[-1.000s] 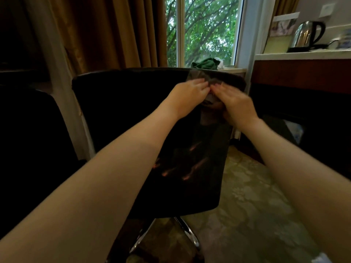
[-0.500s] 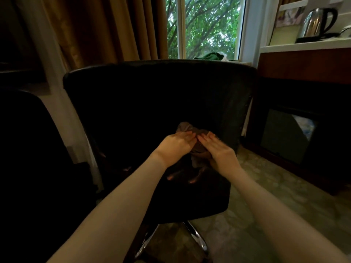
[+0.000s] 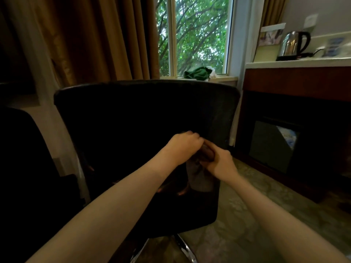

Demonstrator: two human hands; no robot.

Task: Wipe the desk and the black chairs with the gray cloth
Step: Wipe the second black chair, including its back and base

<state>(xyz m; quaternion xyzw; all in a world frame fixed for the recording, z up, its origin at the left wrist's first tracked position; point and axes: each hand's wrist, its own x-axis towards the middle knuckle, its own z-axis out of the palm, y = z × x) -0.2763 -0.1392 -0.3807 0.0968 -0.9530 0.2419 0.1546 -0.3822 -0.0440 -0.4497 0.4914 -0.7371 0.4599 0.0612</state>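
Two hands are holding one gray cloth (image 3: 199,178) at the back of one black chair (image 3: 136,114). The left hand (image 3: 183,147) and right hand (image 3: 221,164) are both curling around it. A second black chair (image 3: 18,154) is standing left. One kettle (image 3: 293,44) is sitting on the tabletop (image 3: 284,63).

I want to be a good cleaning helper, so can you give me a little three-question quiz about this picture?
1. True or false: nobody is touching the crumpled gray cloth.
2. What stands on the white counter? A) shiny steel kettle B) red mug C) glass vase
3. Fill in: the left hand and right hand hold the cloth against the back of the black padded ____.
Key: 1 false; 2 A; 3 chair.
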